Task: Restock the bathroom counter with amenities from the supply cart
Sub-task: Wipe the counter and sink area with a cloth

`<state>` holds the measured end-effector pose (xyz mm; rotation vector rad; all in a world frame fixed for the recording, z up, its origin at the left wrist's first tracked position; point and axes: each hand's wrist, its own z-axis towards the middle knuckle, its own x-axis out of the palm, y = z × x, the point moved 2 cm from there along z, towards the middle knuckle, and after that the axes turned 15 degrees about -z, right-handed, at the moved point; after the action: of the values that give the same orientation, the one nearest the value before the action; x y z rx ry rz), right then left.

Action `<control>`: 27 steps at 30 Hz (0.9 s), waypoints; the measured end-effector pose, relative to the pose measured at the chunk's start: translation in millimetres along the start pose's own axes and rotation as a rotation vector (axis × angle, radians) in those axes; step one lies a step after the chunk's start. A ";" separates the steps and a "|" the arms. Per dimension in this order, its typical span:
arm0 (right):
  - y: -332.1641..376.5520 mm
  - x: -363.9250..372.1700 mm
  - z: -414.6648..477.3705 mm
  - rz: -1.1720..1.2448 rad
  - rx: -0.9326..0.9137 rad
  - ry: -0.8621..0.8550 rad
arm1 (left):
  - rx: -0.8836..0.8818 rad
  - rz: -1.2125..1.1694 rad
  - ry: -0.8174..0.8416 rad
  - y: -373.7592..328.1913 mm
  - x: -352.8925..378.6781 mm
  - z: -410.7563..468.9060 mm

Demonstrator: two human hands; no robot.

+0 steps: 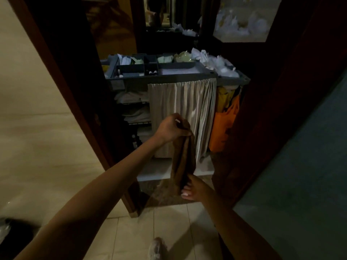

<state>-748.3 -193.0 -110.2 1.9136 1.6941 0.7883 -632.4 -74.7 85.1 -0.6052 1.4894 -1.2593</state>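
The left grip (171,128) is pressed together around the top end of a brown cloth (185,158), fingers curled over the bunched fabric; the cloth hangs straight down from it in a narrow fold. The right grip (194,188) sits lower, thumb and curled fingers pinching the cloth's bottom end, so the cloth runs between the two hands. Both forearms reach forward from the lower edge of the view.

Just behind the cloth hangs a pale pleated curtain (187,109) across the front of the supply cart (232,79), which stands in a dark wooden doorway (62,76); left of the curtain, folded light linens (132,109) lie on wire shelves. The cart's grey top tray (161,76) is split into compartments: small bottles (152,72) in one near the middle, pale green packets (165,59) in one at the back. Crumpled white plastic bags (221,66) are heaped at the tray's right end; below them, on the cart's right side, hang a yellow bag (225,98) and an orange bag (223,130). The floor (131,239) under the arms is light tile; a shoe (156,248) shows at the bottom edge.
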 end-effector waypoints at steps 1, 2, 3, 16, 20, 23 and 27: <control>14.8 7.2 16.4 0.057 0.056 0.009 | 0.002 -0.010 -0.004 2.5 -8.0 14.4; 31.4 14.9 23.5 0.109 0.104 0.025 | 0.003 -0.020 -0.004 6.2 -16.1 29.7; 45.7 20.7 34.7 0.140 0.133 0.059 | -0.005 -0.040 -0.004 10.2 -24.9 45.1; 159.2 9.3 121.6 -0.034 -0.007 -0.038 | -0.094 -0.274 0.051 49.9 -77.4 186.7; 198.0 -25.9 115.0 -0.187 -0.047 -0.125 | -0.064 -0.159 -0.074 60.7 -94.2 217.1; 247.2 -67.5 118.9 -0.241 -0.111 -0.442 | -0.032 0.209 -0.063 61.1 -105.5 241.5; 321.6 -108.7 120.3 -0.344 -0.313 -0.581 | -0.124 0.306 0.018 74.8 -108.3 282.3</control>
<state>-441.0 -339.9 7.0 1.4014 1.3800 0.2962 -321.1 -67.4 85.9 -0.4265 1.6140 -0.9442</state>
